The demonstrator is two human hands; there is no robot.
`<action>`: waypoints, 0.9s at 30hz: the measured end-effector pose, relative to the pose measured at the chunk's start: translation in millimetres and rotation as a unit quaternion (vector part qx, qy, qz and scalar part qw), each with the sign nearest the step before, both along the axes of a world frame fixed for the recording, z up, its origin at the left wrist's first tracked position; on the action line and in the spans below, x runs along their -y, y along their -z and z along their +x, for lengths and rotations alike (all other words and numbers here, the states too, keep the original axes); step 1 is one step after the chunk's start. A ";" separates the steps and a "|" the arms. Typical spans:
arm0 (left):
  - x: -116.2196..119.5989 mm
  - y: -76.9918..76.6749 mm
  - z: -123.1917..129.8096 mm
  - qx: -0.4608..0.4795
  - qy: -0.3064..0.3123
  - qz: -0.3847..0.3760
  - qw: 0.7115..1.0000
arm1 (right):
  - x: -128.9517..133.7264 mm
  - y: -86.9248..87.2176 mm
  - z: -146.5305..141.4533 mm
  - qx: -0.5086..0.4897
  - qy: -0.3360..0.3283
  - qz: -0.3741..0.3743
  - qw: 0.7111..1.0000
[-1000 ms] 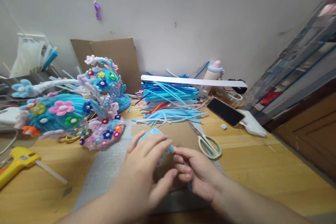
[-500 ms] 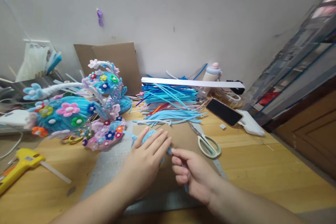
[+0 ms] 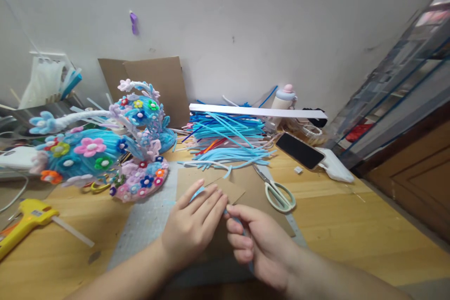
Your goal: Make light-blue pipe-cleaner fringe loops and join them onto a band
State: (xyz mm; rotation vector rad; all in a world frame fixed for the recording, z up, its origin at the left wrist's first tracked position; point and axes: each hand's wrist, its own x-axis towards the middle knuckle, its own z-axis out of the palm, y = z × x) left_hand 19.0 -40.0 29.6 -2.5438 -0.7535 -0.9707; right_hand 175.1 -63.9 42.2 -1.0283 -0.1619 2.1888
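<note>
Two bare hands, the left hand point(image 3: 195, 218) and the right hand point(image 3: 265, 243), are close together above a brown cardboard sheet point(image 3: 258, 197), which lies on a grey cutting mat point(image 3: 149, 218) on the wooden table point(image 3: 351, 229). The left hand is flat with its back upward, and its fingers are straight, with the index finger a little apart from the others. Under these fingers a light blue piece point(image 3: 198, 192) shows only partly, so I cannot tell if the hand grips it or only covers it. A smaller cardboard piece point(image 3: 232, 191) comes out beyond the fingertips. The right hand is closed: thumb and index finger pinch a light blue fuzzy strip point(image 3: 251, 266), the other fingers curl around it, and its end hangs below them. The pinch is just beside the left fingertips; whether they touch is not clear.

To the right of the hands, a pair of scissors point(image 3: 269, 181) lies partly on the sheet. Behind the sheet there is a pile of fuzzy sticks point(image 3: 228, 129), mostly blue, with a white bar point(image 3: 258, 111) across its back. On the left side stand flower-covered ornaments point(image 3: 114, 145), and nearer to the person lies a yellow glue gun point(image 3: 33, 213).
</note>
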 end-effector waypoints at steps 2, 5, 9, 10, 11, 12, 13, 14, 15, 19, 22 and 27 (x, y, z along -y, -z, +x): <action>0.3 0.1 -0.2 0.009 0.009 0.000 1.000 | 0.5 -2.3 0.5 -0.002 0.003 0.003 1.000; 2.1 -2.8 -0.3 0.019 0.020 0.006 1.000 | 1.5 -6.5 1.7 -0.015 -0.005 0.000 1.000; 4.2 -6.8 1.6 0.015 0.017 0.009 1.000 | 3.9 -11.5 3.1 -0.039 -0.008 -0.023 0.999; 4.2 -6.5 2.2 0.017 0.020 0.009 1.000 | 4.7 -12.5 3.2 -0.044 -0.007 -0.028 0.999; 3.9 -5.5 2.7 0.021 0.025 0.010 0.999 | 5.4 -13.4 3.3 -0.047 -0.004 -0.030 0.998; 3.5 -4.0 3.2 0.027 0.032 0.010 0.999 | 6.1 -14.2 3.3 -0.050 -0.001 -0.027 0.998; 3.0 -2.4 3.6 0.034 0.038 0.005 0.999 | 6.7 -15.0 3.3 -0.050 0.000 -0.020 0.999; 2.6 -1.1 3.9 0.045 0.042 -0.005 0.998 | 7.1 -15.7 3.3 -0.048 -0.001 -0.007 0.999; 2.2 -0.6 4.2 0.060 0.042 -0.023 0.997 | 7.3 -16.3 3.6 -0.041 -0.005 0.012 0.999; 1.2 -15.0 3.1 0.150 -0.003 -0.196 0.969 | 7.7 -19.1 9.6 0.016 -0.041 0.155 0.987; -3.3 -36.9 -1.9 0.206 -0.083 -0.439 0.871 | 8.0 -22.3 21.7 0.128 0.034 0.300 0.945; -25.7 -33.2 -14.3 0.247 -0.103 -0.677 0.685 | -4.9 -26.5 44.2 0.410 0.179 0.519 0.728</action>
